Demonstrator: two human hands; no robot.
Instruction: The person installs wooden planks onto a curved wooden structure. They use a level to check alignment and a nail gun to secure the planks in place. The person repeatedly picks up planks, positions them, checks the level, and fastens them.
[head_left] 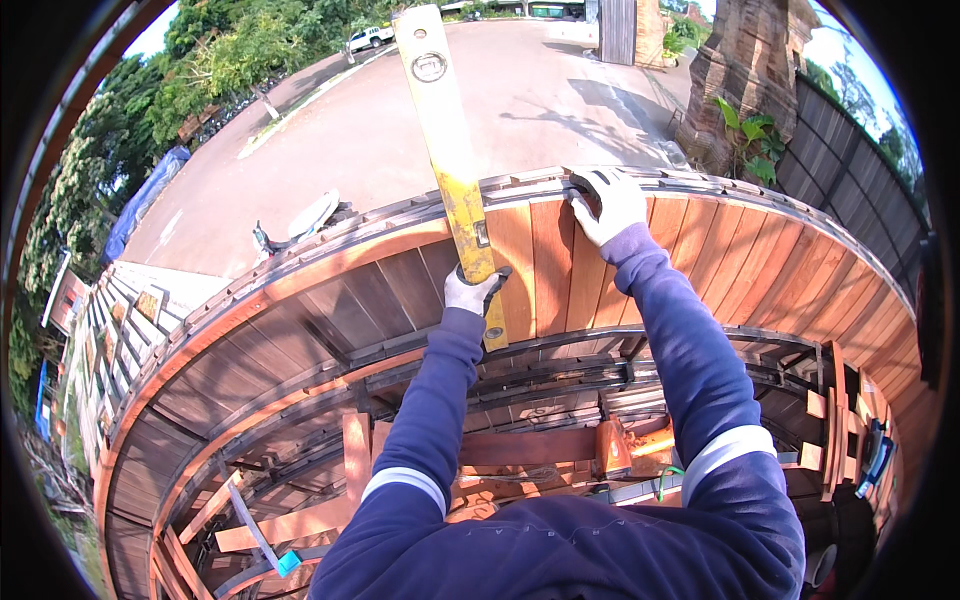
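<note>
A long yellow spirit level (463,200) stands across the curved band of wooden slats (732,265), its upper end reaching past the top edge. My left hand (471,291), in a white glove with dark fingers, is closed round the level's lower part. My right hand (610,205), gloved the same way, curls its fingers over the slatted top edge (545,182), a short way right of the level. The slats near the level and to its right are reddish; those to its left look darker.
Below lie curved metal rails, loose boards (525,447) and an orange tool (640,445). A clamp with a turquoise handle (288,562) is at lower left. Beyond the edge are a paved yard (560,90), a tree trunk (705,90), a dark fence (840,170) and a blue tarp (145,200).
</note>
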